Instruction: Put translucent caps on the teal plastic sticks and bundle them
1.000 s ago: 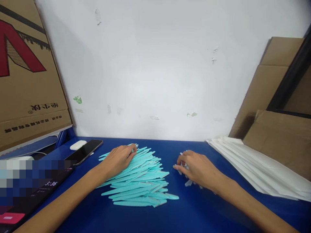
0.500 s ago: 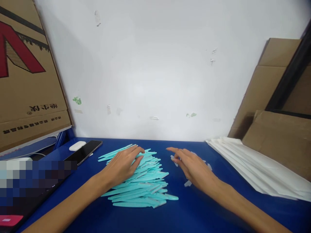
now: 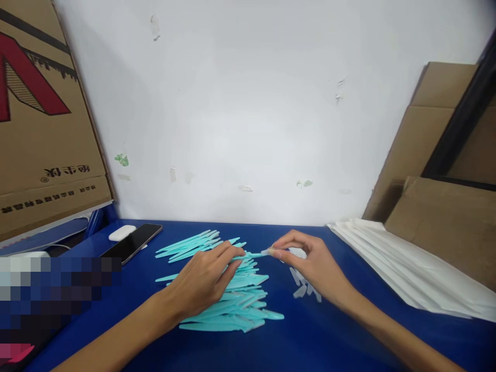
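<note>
My left hand [image 3: 211, 274] pinches a turquoise eyebrow razor [image 3: 256, 254] near its middle, above a pile of the same razors [image 3: 225, 312]. The razor's blade end points right. There my right hand [image 3: 306, 256] grips a small translucent blade cap [image 3: 266, 252] between thumb and fingers, and the cap meets the razor's end. How far the cap sits over the blade is too small to tell. Under and beside my right hand lie several loose translucent caps [image 3: 300, 292], partly hidden by it. More razors [image 3: 189, 244] lie in a separate group beyond my left hand.
On the left of the blue table [image 3: 310, 341] are a phone [image 3: 134, 243] and a white earbud case [image 3: 122, 233]. White sheets or bags [image 3: 403, 274] are stacked on the right, by folded cardboard [image 3: 445, 227]. A cardboard box [image 3: 50, 144] stands at the left, and a white wall is behind.
My left hand has moved right with a razor pinched in it. My right hand has closed on a cap and brought it to the razor's end. More loose caps now show.
</note>
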### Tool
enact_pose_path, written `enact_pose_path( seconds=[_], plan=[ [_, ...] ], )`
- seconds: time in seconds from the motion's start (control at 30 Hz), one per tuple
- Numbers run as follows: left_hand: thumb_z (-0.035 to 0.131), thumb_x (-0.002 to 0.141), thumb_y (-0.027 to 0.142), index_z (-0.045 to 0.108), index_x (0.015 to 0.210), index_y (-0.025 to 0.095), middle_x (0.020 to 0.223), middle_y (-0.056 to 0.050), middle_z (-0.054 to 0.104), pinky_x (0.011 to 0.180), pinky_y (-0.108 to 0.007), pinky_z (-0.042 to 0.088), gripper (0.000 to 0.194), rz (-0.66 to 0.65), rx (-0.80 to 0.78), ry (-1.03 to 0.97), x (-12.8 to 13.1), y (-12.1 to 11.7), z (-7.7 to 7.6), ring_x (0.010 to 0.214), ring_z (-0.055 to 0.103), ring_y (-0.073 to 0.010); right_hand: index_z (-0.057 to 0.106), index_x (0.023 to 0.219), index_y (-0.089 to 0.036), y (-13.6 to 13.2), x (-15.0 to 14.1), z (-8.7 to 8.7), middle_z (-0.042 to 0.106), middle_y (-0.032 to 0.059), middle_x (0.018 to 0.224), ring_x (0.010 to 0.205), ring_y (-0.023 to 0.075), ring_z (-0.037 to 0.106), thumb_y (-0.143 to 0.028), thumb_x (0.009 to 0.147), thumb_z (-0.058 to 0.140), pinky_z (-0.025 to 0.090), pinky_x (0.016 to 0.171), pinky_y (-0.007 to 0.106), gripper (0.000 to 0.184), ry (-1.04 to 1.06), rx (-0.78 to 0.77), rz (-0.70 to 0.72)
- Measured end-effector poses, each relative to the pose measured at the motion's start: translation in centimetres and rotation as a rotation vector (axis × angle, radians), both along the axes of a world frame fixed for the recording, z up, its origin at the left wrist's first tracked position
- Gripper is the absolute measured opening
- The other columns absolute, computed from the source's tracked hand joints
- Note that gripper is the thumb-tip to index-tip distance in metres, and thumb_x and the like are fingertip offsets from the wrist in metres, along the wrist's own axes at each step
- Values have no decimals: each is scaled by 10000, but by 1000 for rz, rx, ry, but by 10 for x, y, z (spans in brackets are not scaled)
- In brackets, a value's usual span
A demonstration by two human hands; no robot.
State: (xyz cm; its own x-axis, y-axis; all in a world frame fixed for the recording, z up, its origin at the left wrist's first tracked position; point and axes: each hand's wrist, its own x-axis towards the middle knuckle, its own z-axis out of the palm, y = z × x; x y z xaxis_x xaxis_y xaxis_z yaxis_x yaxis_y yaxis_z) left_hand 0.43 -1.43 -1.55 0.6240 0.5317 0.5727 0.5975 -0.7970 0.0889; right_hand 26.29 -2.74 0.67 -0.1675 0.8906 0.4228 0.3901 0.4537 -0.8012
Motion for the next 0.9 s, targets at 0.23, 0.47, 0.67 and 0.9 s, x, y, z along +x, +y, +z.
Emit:
enact_pose_path(
  seconds=[0.23,0.47,0.67,0.9],
  plan=[
    [394,1063,236,564,1195,209,1000,-51,676,572,-264,449,218,-31,-2,-34,1,-4,2,697,620,-147,748,823,-238,1,-1,-4,779,34,912,900,221,721,-423,833,755,554,796,322,186,4,-11,39],
    [409,1060,201,609,1137,179,852,-45,661,531,-261,407,215,-120,58,-110,8,-11,-5,651,582,-137,780,778,-234,-10,-12,-10,784,44,840,819,243,733,-412,821,758,604,762,359,185,41,16,64],
    [438,1045,258,647,1138,199,953,-49,699,602,-264,459,237,65,133,-24,-10,19,-2,791,666,-174,680,1223,-299,-3,-11,-23,744,35,1158,1050,234,693,-324,951,603,555,931,394,283,-193,97,70],
    [381,987,189,662,1230,149,1105,-129,721,795,-397,517,373,521,-46,126,-61,68,2,943,697,-300,637,1274,-286,10,3,-37,716,53,1232,1138,256,655,-267,998,487,494,1008,463,314,-487,263,-46]
  ],
)
